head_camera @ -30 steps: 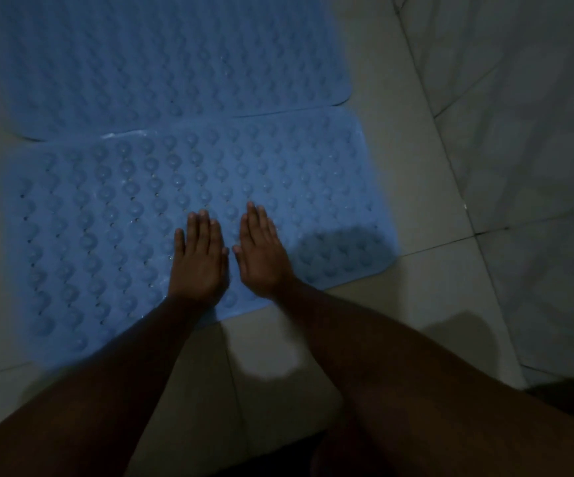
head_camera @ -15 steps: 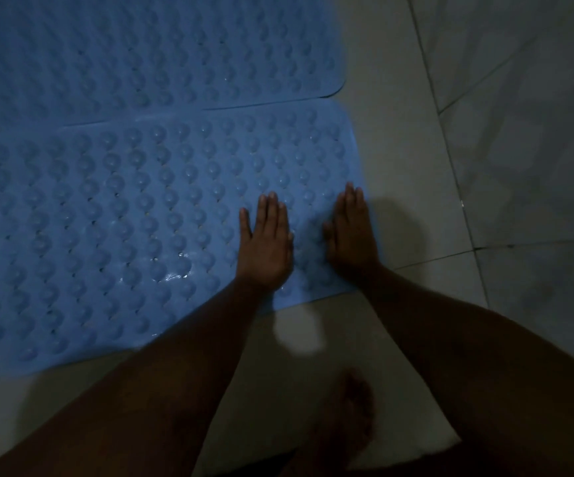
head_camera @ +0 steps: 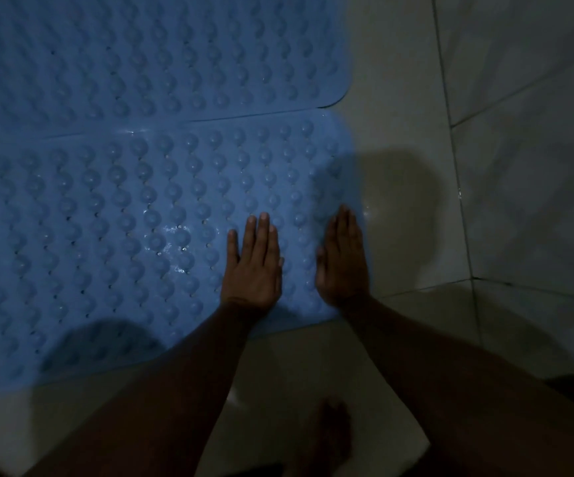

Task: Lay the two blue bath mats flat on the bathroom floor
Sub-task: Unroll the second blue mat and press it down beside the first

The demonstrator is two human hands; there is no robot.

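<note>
Both of your hands are lying flat and released, grasping nothing. Your left hand (head_camera: 251,266) is pressing palm-down on the near blue mat (head_camera: 123,235), fingers straight and close together. Your right hand (head_camera: 342,259) is resting just beside it along the mat's right end, its outer side reaching the border where mat meets floor (head_camera: 399,139). By the look of it, you are pressing this near right corner down so the end is sitting flat on the tile instead of curling. The near mat is lying spread with its bumps upward, running off the left of the view. The far blue mat (head_camera: 141,56) is lying beyond it, long edge to long edge. The two are touching or slightly overlapping along that seam, and the dim light is not letting you tell which. Water is glinting on the near mat left of your left hand and on the floor by your right fingertips, so the mat may be sliding under your push. Your bare foot (head_camera: 327,438) is standing on the floor behind your hands, apart from the mat. What seems a tiled wall (head_camera: 526,173) is rising at the right, well apart from both mats and not blocking you. Shadow is hiding the mat's near edge at left.
</note>
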